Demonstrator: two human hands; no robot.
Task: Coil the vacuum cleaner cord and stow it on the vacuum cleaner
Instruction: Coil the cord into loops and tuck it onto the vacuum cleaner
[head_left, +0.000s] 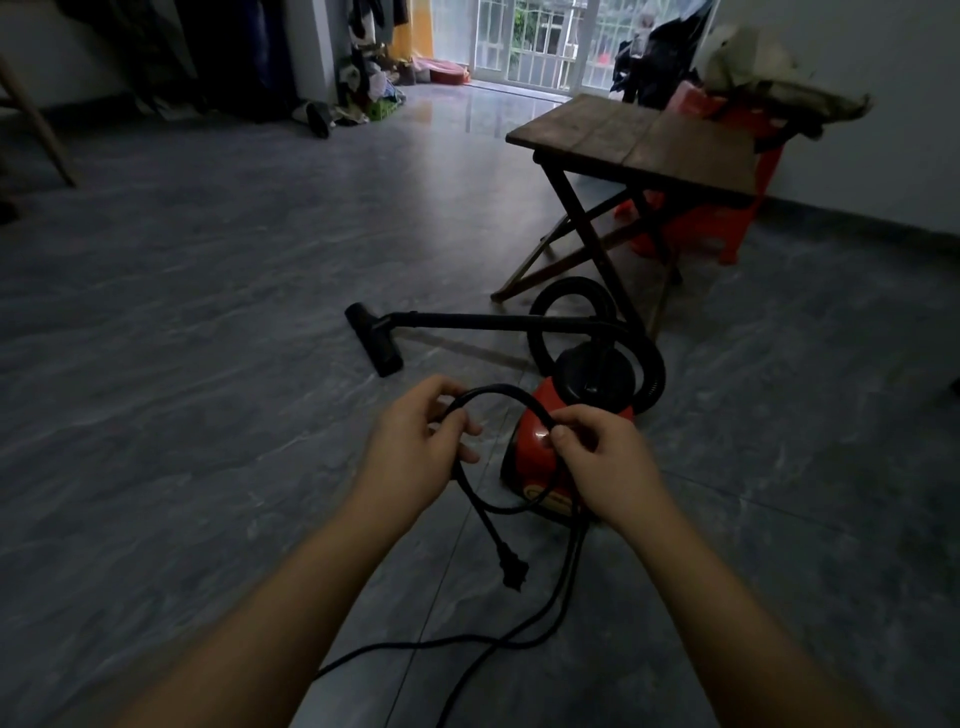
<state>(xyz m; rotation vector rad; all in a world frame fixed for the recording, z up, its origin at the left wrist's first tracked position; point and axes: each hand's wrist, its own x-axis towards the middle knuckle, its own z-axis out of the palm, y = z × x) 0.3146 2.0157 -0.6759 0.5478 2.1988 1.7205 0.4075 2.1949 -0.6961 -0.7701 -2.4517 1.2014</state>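
Cord (498, 392) forms a first loop between both hands. The left hand (415, 441) fingers curl round it near the free end. The right hand (597, 457) fingers pinch the running length, apparently to set coil size. Plug (511, 569) hangs free below, and slack trails across the floor (208, 364) before the red vacuum cleaner (524, 460).

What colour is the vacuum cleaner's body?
Red vacuum cleaner, with a black top; the head view shows it.

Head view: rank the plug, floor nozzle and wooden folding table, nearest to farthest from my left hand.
1. Plug, dangling on the cord below the left hand.
2. Floor nozzle, lying ahead.
3. Wooden folding table, farther ahead, right.
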